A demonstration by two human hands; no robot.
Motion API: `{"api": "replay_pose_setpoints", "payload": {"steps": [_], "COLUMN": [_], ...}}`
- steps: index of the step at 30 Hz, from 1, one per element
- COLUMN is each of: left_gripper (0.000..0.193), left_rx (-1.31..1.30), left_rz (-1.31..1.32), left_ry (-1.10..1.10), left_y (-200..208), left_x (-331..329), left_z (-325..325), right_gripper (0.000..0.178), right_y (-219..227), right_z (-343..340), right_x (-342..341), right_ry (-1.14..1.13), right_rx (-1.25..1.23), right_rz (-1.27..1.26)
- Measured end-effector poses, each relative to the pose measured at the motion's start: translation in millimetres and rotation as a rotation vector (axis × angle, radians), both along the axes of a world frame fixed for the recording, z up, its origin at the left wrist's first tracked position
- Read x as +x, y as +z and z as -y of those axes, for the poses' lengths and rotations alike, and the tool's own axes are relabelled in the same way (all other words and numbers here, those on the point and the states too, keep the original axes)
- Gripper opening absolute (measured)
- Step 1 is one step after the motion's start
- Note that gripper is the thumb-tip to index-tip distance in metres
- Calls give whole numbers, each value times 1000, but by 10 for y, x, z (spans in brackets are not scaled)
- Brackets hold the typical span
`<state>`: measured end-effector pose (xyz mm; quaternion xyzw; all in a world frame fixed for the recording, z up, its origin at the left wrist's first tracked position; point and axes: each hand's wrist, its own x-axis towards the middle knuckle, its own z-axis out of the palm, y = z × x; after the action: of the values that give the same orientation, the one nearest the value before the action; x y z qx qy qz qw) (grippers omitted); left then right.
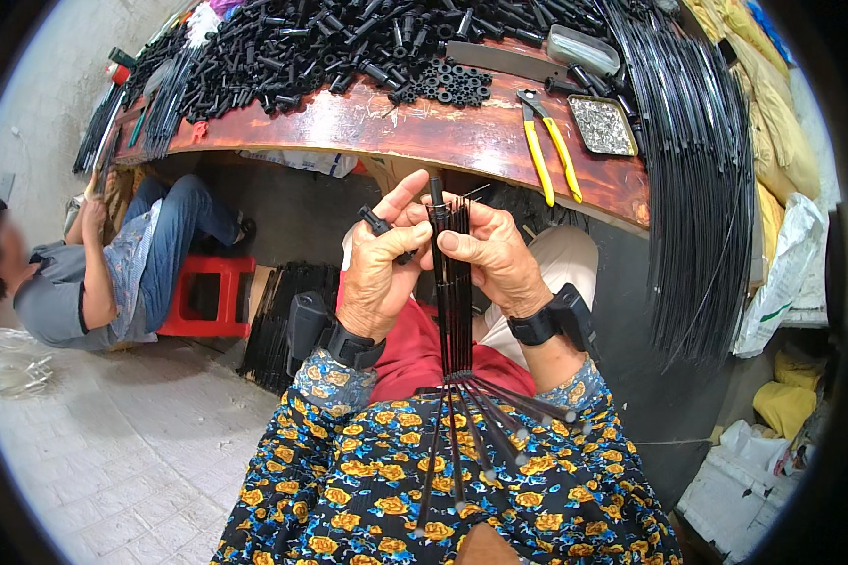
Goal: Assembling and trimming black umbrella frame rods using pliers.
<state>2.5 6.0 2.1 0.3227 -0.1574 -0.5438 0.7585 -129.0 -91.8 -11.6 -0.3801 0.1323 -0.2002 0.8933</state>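
Between my hands hangs a bundle of thin black metal ribs (455, 325), which looks like an umbrella frame. Its upper part runs straight and close together, and below a joint the lower rods fan out over my lap. My left hand (372, 273) pinches the bundle's left side by a short black tube (436, 191), index finger pointing up. A small black plastic fitting (375, 222) is tucked in that same hand. From the other side, my right hand (504, 259) grips the rib tops, thumb pressed across them. The fingertips behind the ribs are partly hidden.
A red-brown table (349, 127) ahead carries a heap of black plastic parts (283, 56), yellow-handled pliers (548, 151) and a tin of small metal pieces (603, 125). Long black rods (693, 188) hang over its right end. At left a person sits by a red stool (207, 297), handling rods.
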Motion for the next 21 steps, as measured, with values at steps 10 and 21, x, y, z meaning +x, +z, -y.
{"api": "replay_pose_setpoints", "payload": {"steps": [10,21], "left_gripper": [54,32], "left_rx": [250,87], "left_rz": [-55,99], "left_ry": [-13,-20], "left_y": [129,281], "left_x": [124,580], "left_z": [-70,113], "right_gripper": [45,32], "right_y": [-34,54], "right_z": [3,-50], "right_x": [21,-40], "right_ry": [-49,-61], "right_rx": [18,56], "right_rz": [-6,-68]}}
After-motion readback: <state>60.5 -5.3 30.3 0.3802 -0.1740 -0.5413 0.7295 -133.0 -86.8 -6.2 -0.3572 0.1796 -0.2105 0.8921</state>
